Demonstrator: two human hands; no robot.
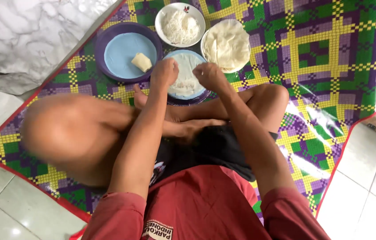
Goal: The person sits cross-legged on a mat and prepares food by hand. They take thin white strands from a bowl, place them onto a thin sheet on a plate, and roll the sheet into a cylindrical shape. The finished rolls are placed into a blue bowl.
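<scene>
Head view, looking down on someone sitting cross-legged on a purple, green and yellow woven mat. Both hands rest on a pale round wrapper spread over a blue plate: left hand loosely curled, right hand seemingly pinching its edge, though blur hides the fingertips. Beyond sit a purple plate holding one folded roll, a bowl of white noodles, and stacked wrappers. One knee is smeared with motion.

Looks like a home floor used for food preparation: pale glossy floor tiles, a purple, green and yellow checked plastic mat spread over them, plates and bowls of wrappers and filling set directly on it.
</scene>
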